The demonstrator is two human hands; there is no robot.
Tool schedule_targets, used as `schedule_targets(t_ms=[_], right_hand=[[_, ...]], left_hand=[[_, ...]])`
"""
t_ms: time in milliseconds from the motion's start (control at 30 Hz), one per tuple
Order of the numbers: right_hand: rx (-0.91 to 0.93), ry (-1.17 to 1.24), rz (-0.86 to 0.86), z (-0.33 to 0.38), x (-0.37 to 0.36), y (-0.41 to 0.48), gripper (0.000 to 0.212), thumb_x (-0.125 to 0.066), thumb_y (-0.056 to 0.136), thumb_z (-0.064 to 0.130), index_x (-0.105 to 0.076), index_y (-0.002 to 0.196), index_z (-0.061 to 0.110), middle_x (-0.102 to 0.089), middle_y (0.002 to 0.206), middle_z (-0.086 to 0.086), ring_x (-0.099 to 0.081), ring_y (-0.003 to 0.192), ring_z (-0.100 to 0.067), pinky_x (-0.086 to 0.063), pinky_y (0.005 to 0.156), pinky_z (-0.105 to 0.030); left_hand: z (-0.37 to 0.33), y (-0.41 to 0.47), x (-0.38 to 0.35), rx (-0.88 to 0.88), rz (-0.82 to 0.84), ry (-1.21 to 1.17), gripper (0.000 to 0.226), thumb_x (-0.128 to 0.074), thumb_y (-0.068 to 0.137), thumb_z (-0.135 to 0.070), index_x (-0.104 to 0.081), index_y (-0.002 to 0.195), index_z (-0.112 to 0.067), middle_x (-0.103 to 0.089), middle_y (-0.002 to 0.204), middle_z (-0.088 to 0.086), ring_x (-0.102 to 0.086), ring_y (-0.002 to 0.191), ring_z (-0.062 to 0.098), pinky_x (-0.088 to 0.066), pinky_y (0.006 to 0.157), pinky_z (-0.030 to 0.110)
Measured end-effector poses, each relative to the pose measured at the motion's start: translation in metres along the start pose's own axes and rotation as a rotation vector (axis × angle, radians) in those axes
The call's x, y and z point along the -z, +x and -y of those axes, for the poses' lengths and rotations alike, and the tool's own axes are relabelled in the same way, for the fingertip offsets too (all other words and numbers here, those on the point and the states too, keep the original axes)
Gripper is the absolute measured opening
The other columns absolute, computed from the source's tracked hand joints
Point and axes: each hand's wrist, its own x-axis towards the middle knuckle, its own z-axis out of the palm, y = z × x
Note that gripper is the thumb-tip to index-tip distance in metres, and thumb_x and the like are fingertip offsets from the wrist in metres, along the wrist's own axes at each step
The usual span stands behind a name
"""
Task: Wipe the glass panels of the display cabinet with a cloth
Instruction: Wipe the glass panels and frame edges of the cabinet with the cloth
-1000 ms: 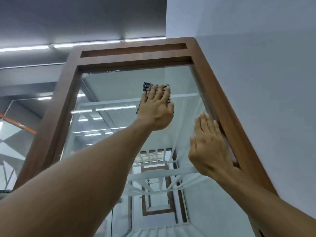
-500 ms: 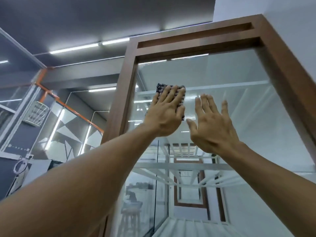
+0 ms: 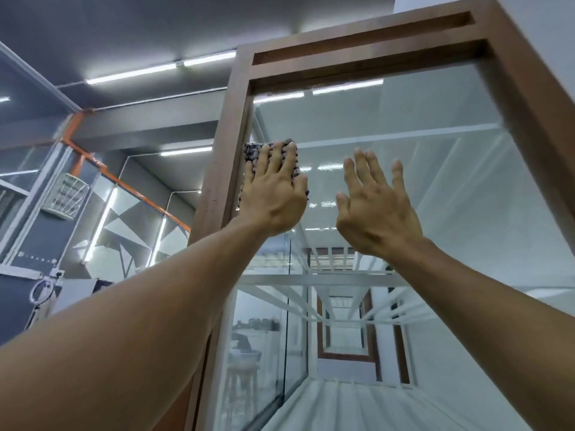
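Observation:
A tall display cabinet with a brown wooden frame and a glass front panel rises above me. My left hand presses a dark speckled cloth flat against the glass, right beside the frame's left post; most of the cloth is hidden under the palm. My right hand is raised next to it, fingers spread, holding nothing, against or just off the glass; I cannot tell which.
White shelves show through the glass inside the cabinet. A white wall runs along the right. To the left are glass partitions with an orange beam, a white wire basket and ceiling strip lights.
My left hand has slid the cloth leftward across the glass to the left post. My right hand left the right post and moved toward the middle. The view has swung left.

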Motion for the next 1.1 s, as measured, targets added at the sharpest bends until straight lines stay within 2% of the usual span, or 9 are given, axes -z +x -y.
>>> schedule_targets(t_ms=[133, 433, 600, 867, 1033, 1100], right_hand=[[0.025, 0.030, -0.001, -0.011, 0.005, -0.004, 0.065, -0.025, 0.108, 0.034, -0.001, 0.163, 0.009, 0.007, 0.171, -0.010, 0.010, 0.158, -0.021, 0.009, 0.128, -0.045], [-0.143, -0.056, -0.016, -0.087, 0.026, -0.035, 0.071, -0.018, 0.103, 0.045, -0.002, 0.163, 0.011, 0.006, 0.171, -0.012, 0.008, 0.158, -0.024, 0.006, 0.128, -0.047], [-0.162, -0.006, -0.037, -0.118, 0.034, -0.068, 0.074, -0.013, 0.097, 0.044, -0.004, 0.162, 0.010, 0.004, 0.171, -0.013, 0.008, 0.158, -0.022, 0.012, 0.126, -0.035], [-0.284, 0.072, -0.115, -0.131, 0.030, -0.122, 0.074, -0.015, 0.099, 0.044, 0.005, 0.162, 0.011, 0.009, 0.171, -0.007, 0.012, 0.157, -0.018, 0.015, 0.124, -0.029], [-0.224, 0.101, -0.119, -0.138, 0.028, -0.139, 0.071, -0.015, 0.100, 0.040, 0.004, 0.161, 0.011, 0.007, 0.171, -0.008, 0.014, 0.156, -0.014, 0.017, 0.121, -0.024], [-0.201, 0.095, -0.116, -0.138, 0.028, -0.147, 0.071, -0.009, 0.098, 0.042, 0.001, 0.161, 0.010, 0.006, 0.171, -0.008, 0.016, 0.154, -0.012, 0.018, 0.120, -0.023]], left_hand=[[-0.024, 0.001, -0.008, -0.087, 0.032, -0.002, 0.065, -0.021, 0.108, -0.045, 0.005, 0.165, -0.027, 0.012, 0.173, -0.003, 0.017, 0.158, 0.014, 0.016, 0.125, 0.039], [-0.110, 0.009, -0.029, -0.210, 0.076, -0.013, 0.064, -0.021, 0.110, -0.043, 0.006, 0.165, -0.024, 0.013, 0.173, -0.002, 0.019, 0.158, 0.016, 0.015, 0.126, 0.042], [-0.171, 0.019, -0.045, -0.308, 0.109, -0.003, 0.065, -0.020, 0.109, -0.043, 0.005, 0.166, -0.023, 0.012, 0.173, 0.000, 0.018, 0.158, 0.018, 0.014, 0.127, 0.043], [-0.253, 0.037, -0.063, -0.427, 0.176, -0.006, 0.065, -0.020, 0.109, -0.043, 0.005, 0.166, -0.023, 0.012, 0.173, 0.000, 0.018, 0.158, 0.019, 0.013, 0.128, 0.047], [-0.255, 0.027, -0.064, -0.552, 0.193, 0.003, 0.062, -0.020, 0.110, -0.042, 0.001, 0.166, -0.023, 0.008, 0.174, -0.002, 0.016, 0.159, 0.017, 0.013, 0.128, 0.045], [-0.240, 0.015, -0.059, -0.644, 0.211, 0.003, 0.060, -0.019, 0.111, -0.041, 0.000, 0.166, -0.026, 0.006, 0.173, -0.004, 0.015, 0.159, 0.015, 0.013, 0.128, 0.043]])
